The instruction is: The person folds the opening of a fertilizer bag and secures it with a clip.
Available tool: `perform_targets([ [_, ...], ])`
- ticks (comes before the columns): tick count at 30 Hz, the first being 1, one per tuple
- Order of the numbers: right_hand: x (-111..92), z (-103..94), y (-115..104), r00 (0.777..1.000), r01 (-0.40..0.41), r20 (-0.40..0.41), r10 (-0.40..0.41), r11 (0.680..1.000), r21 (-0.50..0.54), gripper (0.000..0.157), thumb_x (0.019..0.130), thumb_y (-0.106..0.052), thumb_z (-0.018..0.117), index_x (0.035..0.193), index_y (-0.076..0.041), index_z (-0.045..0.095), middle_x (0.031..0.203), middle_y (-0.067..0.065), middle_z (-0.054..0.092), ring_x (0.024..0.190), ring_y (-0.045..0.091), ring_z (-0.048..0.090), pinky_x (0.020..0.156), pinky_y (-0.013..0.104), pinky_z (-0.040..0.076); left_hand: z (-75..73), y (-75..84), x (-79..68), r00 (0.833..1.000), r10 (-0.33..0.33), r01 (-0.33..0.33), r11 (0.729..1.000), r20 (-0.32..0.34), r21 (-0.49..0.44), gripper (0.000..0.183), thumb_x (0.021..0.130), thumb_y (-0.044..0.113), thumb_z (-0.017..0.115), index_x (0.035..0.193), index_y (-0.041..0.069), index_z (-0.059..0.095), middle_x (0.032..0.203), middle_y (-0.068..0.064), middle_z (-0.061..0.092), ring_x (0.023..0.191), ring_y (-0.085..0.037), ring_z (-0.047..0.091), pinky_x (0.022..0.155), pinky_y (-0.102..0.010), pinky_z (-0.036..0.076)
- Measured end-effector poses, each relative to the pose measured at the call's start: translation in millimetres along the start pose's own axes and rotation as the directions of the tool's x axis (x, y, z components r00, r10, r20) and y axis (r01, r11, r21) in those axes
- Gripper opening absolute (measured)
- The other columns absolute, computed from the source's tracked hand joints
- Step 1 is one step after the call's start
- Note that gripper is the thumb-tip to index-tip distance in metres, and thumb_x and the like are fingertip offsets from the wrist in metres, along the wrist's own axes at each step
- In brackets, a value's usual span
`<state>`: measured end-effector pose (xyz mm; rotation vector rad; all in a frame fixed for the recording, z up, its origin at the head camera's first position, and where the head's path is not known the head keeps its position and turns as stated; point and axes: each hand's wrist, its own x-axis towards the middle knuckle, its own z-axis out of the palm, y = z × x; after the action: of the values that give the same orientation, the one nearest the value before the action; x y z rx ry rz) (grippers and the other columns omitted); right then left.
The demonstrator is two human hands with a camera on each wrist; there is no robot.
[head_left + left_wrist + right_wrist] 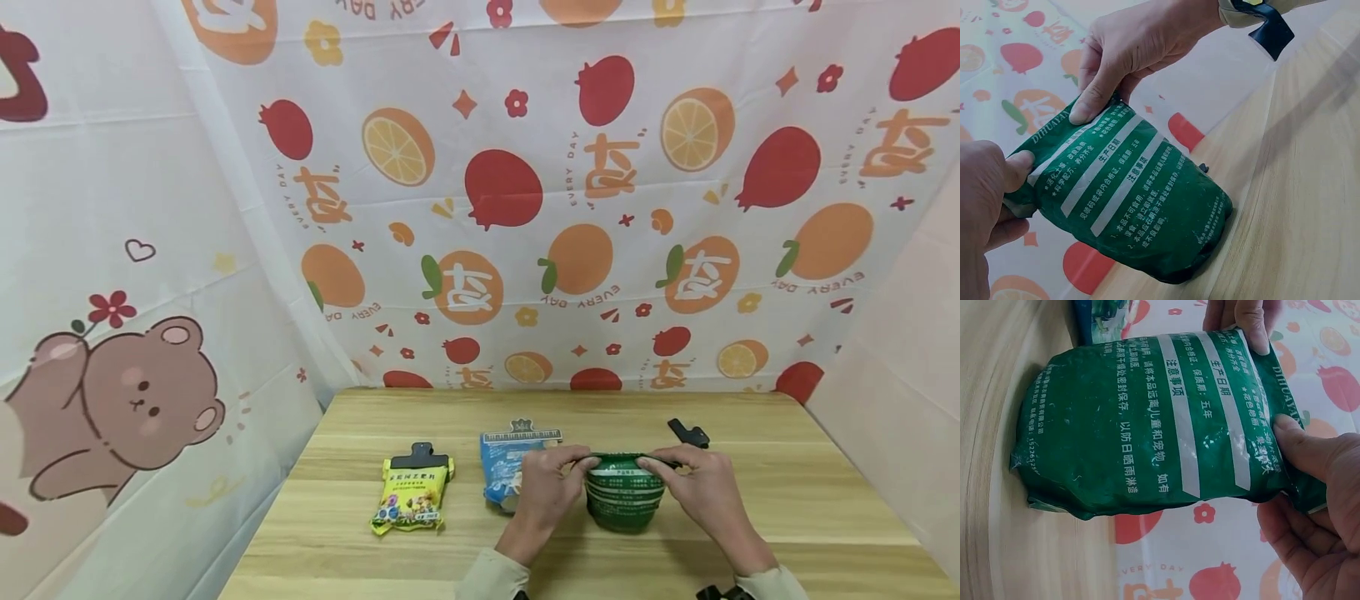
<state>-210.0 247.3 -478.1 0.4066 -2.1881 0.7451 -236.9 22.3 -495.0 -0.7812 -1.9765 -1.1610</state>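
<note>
A green plastic bag [624,497] with white printed text stands on the wooden table, its top edge folded over. My left hand [546,485] pinches one top corner between thumb and fingers. At the opposite corner my right hand [703,487] pinches the edge the same way. In the left wrist view the green bag [1141,194] bulges toward its base, which rests on the wood. The right wrist view shows the bag's printed face [1147,425], with a thumb [1300,447] pressing near the top edge.
Left of the hands lies a blue bag [501,467] with a ruler-marked clip [522,433] on top. Farther left is a yellow bag [411,498] closed by a black clip [420,456]. Another black clip [688,434] lies behind my right hand. A fruit-printed curtain [555,250] hangs behind the table.
</note>
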Motion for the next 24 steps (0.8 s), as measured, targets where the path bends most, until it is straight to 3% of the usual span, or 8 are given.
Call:
perform_targets([
  [5,-2,0.2,3,0.999,-0.054,0.001,0.054,0.998,0.04,0.019,0.065,-0.008,0.094,0.076,-0.014,0.08,0.072,0.0,0.078,0.063,-0.017,0.058,0.051,0.01,0.045,1.3,0.6,-1.4,0.999,-0.05,0.05,0.999,-0.001,-0.007,0.006,0.088,0.016,0.08,0.087,0.01,0.081,0.083,-0.002,0.08,0.077,-0.005,0.076,0.07,-0.012,0.057],
  [12,-6,1.9,6,0.988,-0.156,0.036,0.153,0.985,0.074,0.015,0.074,-0.012,0.09,0.085,-0.017,0.081,0.076,0.002,0.079,0.061,-0.008,0.061,0.053,0.012,0.046,2.8,1.2,-2.6,0.995,-0.104,0.104,0.995,-0.008,0.007,0.011,0.088,0.021,0.08,0.09,0.01,0.08,0.083,-0.003,0.08,0.075,-0.007,0.076,0.069,-0.014,0.058],
  [17,-9,0.6,9,0.974,-0.213,0.108,0.201,0.97,0.114,0.013,0.081,-0.014,0.086,0.092,-0.019,0.081,0.084,0.002,0.08,0.071,-0.007,0.065,0.057,0.014,0.05,2.5,-0.7,-4.2,0.991,-0.133,0.133,0.991,0.015,-0.018,0.015,0.091,0.024,0.077,0.091,0.009,0.079,0.084,-0.003,0.08,0.075,-0.007,0.075,0.069,-0.016,0.058],
  [24,-13,-6.1,17,0.95,-0.252,0.235,0.204,0.948,0.196,0.014,0.093,-0.012,0.073,0.104,-0.019,0.078,0.092,0.003,0.079,0.066,-0.004,0.06,0.052,0.023,0.048,1.7,-2.9,-5.9,0.986,-0.154,0.157,0.986,0.055,-0.056,0.013,0.094,0.024,0.073,0.093,0.012,0.079,0.084,-0.002,0.08,0.075,-0.005,0.074,0.069,-0.013,0.056],
])
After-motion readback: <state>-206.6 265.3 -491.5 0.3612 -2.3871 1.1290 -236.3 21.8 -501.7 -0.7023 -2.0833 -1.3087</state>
